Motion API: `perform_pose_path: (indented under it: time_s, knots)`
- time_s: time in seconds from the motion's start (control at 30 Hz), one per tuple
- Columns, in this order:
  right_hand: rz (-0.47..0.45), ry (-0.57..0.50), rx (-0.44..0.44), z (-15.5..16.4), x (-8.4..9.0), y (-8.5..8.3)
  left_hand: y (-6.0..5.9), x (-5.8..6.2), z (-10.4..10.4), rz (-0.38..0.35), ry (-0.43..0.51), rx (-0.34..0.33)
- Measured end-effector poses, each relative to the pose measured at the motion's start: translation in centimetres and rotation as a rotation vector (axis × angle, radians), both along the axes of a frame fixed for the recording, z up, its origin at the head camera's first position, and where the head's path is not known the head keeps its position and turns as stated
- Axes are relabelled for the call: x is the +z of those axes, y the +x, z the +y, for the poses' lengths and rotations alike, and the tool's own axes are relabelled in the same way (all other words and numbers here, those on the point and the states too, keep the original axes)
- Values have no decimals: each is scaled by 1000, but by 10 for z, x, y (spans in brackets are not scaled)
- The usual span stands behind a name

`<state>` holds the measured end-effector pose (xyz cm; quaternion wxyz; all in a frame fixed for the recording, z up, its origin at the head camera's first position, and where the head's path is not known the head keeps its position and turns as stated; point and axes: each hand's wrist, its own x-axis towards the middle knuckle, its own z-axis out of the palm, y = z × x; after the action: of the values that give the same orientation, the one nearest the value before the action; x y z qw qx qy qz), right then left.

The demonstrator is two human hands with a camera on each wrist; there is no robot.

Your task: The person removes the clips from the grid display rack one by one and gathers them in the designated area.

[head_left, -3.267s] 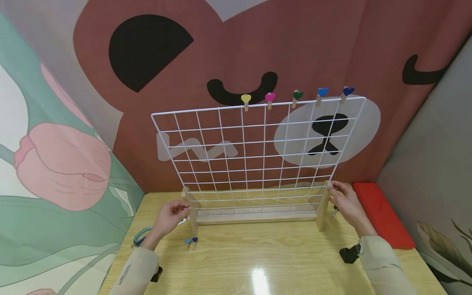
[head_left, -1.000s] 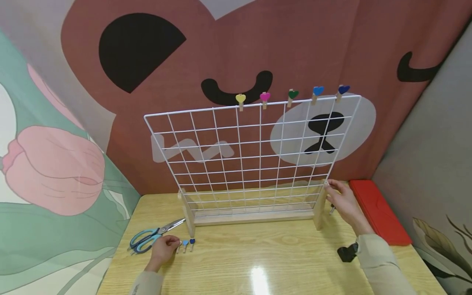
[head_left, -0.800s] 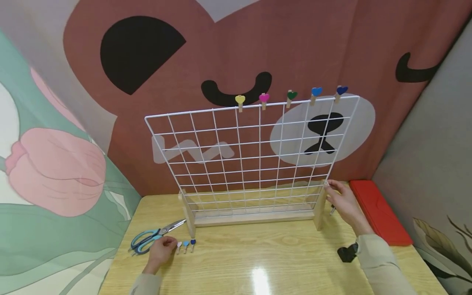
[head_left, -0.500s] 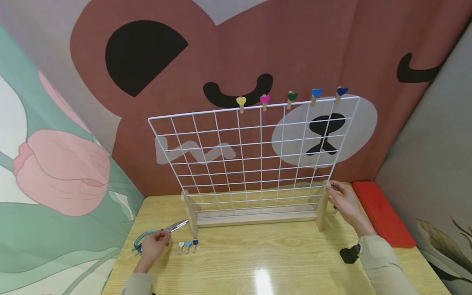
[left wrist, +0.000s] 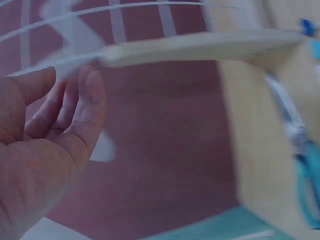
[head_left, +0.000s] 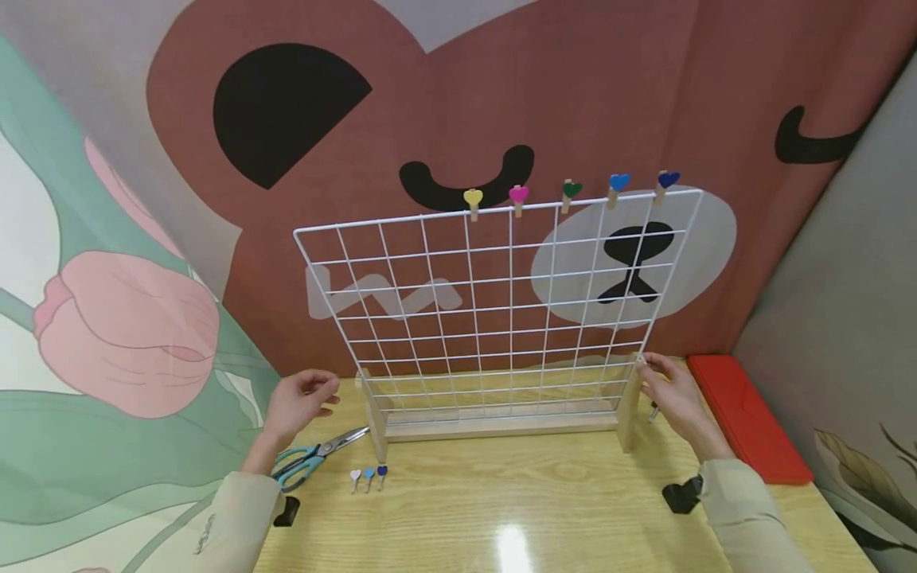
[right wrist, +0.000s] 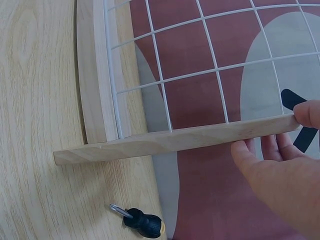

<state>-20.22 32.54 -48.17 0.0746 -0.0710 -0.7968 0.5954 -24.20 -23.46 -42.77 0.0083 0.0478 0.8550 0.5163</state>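
Risk: the wire grid stand (head_left: 494, 318) could tip, since only the right hand (head_left: 669, 394) pinches its right wooden post. Left hand (head_left: 297, 398) hovers relaxed, holding nothing, beside the left post, above the scissors (head_left: 315, 460) and small clips (head_left: 368, 476).

No legible text, label, brand, number or sign appears in any view. The wall hanging (head_left: 501, 103) carries only cartoon shapes; a small dark mark on the left sleeve (head_left: 208, 535) is too small to read.
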Motion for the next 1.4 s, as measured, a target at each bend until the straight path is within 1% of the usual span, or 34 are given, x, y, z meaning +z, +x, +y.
perform_pose_path:
  time_s: [0.1, 0.17, 0.3, 0.4, 0.5, 0.63, 0.73, 0.8, 0.93, 1.03, 1.1, 1.27, 1.4]
  knots:
    - [-1, -8, 2, 0, 0, -1, -2, 30, 7, 78, -45, -49]
    - [-4, -14, 5, 0, -1, -1, -3, 52, 11, 132, -68, -62]
    - [-6, -19, 1, 0, 0, -1, -4, 97, 19, 258, -67, -39]
    - [-5, -14, -1, 0, 0, -2, -5, 124, 27, 366, -68, -40]
    - [-9, -15, 1, 0, 0, -1, -6, 145, 37, 447, -97, -51]
    - [-10, -22, -5, -1, 0, 0, -7, 169, 53, 511, -149, -41]
    - [-2, -22, -6, -1, -1, 0, -7, 187, 64, 544, -139, -24]
    - [2, -17, -5, -1, -1, -1, -7, 198, 70, 562, -105, -20]
    - [0, -14, -2, 0, 1, -3, -7, 217, 80, 590, -45, -42]
    - [-1, -22, 2, 0, 1, -3, -8, 225, 89, 613, -34, -66]
    - [-2, -22, 3, 0, 0, -3, -10, 228, 97, 626, -58, -84]
    - [-12, -20, 0, 1, 0, -3, -16, 229, 118, 636, -166, -127]
    - [-15, -26, 8, 1, 2, -2, -18, 233, 128, 638, -184, -134]
